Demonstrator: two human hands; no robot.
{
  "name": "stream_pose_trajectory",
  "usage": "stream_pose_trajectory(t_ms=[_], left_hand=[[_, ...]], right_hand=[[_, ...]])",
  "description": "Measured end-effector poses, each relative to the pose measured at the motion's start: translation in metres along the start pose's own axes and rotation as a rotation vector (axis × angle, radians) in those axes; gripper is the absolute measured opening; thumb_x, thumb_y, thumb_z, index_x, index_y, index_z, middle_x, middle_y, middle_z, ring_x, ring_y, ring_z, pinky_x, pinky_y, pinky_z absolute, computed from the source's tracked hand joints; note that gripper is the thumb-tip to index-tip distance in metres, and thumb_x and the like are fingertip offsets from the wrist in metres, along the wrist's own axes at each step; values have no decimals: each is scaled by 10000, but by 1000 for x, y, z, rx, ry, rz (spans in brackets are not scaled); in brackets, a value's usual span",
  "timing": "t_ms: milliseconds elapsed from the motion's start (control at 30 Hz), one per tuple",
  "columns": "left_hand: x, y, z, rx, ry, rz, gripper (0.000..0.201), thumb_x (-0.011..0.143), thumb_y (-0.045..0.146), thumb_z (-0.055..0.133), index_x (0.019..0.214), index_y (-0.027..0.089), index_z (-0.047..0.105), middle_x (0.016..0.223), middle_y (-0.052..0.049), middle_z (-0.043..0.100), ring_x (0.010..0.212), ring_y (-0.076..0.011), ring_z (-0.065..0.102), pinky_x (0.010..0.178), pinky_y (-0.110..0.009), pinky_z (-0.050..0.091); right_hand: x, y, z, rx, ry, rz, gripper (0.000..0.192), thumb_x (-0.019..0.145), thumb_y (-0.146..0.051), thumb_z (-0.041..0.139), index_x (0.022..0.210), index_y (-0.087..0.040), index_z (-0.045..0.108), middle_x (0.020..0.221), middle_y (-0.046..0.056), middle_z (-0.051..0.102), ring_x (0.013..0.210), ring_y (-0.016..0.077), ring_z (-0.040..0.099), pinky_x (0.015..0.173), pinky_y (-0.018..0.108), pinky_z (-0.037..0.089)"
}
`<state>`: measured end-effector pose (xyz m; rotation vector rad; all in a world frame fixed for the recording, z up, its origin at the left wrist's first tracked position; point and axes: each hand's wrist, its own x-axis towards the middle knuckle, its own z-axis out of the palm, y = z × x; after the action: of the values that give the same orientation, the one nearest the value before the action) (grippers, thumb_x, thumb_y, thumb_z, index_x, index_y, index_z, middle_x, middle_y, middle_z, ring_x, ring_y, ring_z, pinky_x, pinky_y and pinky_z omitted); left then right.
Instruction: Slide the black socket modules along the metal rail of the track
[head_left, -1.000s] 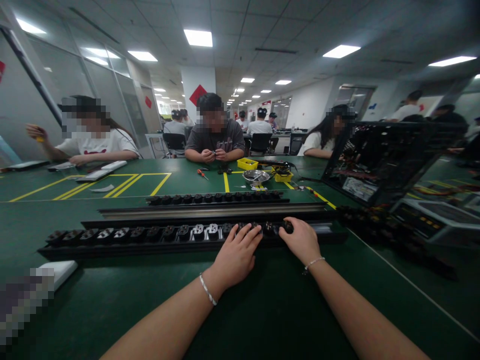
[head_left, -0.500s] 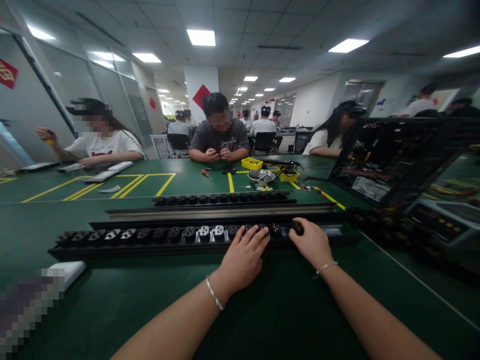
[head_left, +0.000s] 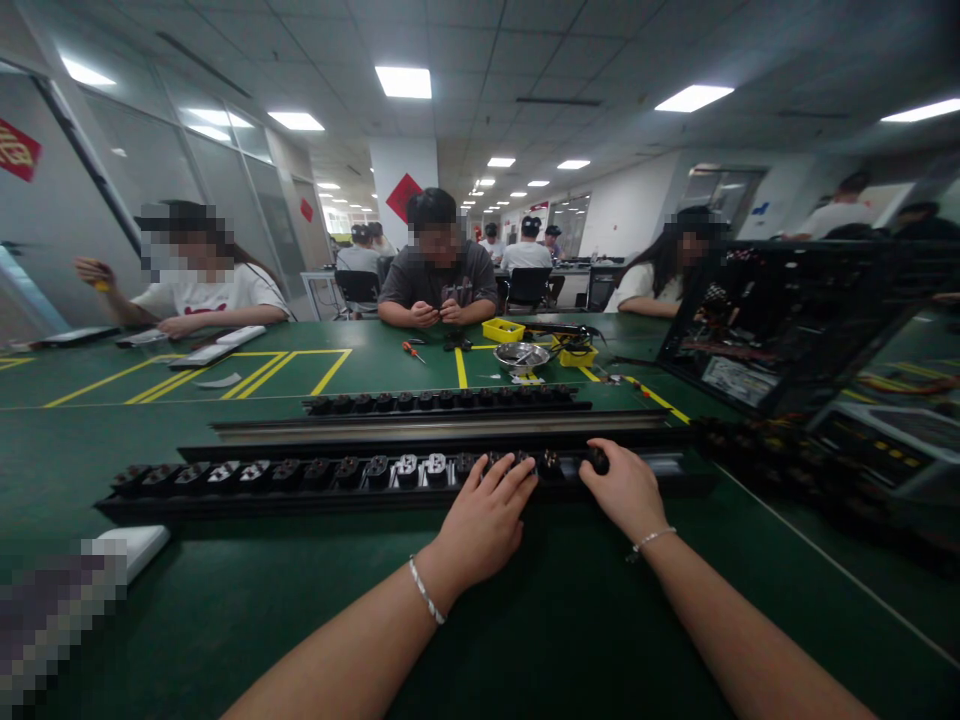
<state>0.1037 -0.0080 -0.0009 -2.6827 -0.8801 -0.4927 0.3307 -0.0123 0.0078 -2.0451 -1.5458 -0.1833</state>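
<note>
A long black channel lies across the table in front of me, with a row of black socket modules standing in it. Two modules right of the middle catch the light and look silvery. My left hand lies on the row, its fingers stretched over several modules and partly hiding them. At the right end, my right hand pinches a black socket module between thumb and forefinger, over or in the channel; which of the two I cannot tell. One module stands between my hands.
Behind lie another channel and a second module row. A metal bowl, a yellow bin and a screwdriver are farther back. An open computer case stands right. A person sits opposite.
The view has shifted very slightly. Both hands keep their places, and the right one still pinches the module.
</note>
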Motion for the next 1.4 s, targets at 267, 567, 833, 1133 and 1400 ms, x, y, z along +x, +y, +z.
stream_pose_trajectory(t_ms=[267,567,833,1133,1400], left_hand=[[0,0,-2,6,-13,4,530,887,325,444,1397,218,349,1507,-21,307,1369,-233,261,1135,-456,192],[0,0,-1,-7,-12,5,529,890,314,435,1403,217,347,1504,-30,314,1370,-239,260,1136,-462,187],[0,-1,-1,-5,-8,6,530,889,322,439,1401,222,347,1499,-30,324,1369,-239,263,1136,-459,186],[0,-1,0,4,-7,3,558,876,322,466,1409,225,334,1493,-42,333,1367,-241,267,1136,-459,187],[0,-1,2,-23,2,-1,535,885,310,439,1405,226,344,1497,-26,329,1370,-242,264,1137,-461,176]], right_hand=[[0,6,-3,-26,18,14,382,770,-351,482,1057,-151,635,1091,106,650,1020,244,574,915,373,399],[1,11,-2,-6,14,13,399,765,-349,484,1083,-160,631,1091,106,645,1019,244,570,921,390,401],[3,16,-4,8,13,30,405,763,-342,486,1100,-166,625,1052,101,656,989,245,579,904,396,409],[3,20,-7,1,28,33,398,762,-329,493,1094,-156,629,1035,107,658,984,244,581,891,380,416],[4,20,-9,2,2,51,410,769,-344,481,1104,-155,621,1052,113,649,996,251,574,896,386,411]])
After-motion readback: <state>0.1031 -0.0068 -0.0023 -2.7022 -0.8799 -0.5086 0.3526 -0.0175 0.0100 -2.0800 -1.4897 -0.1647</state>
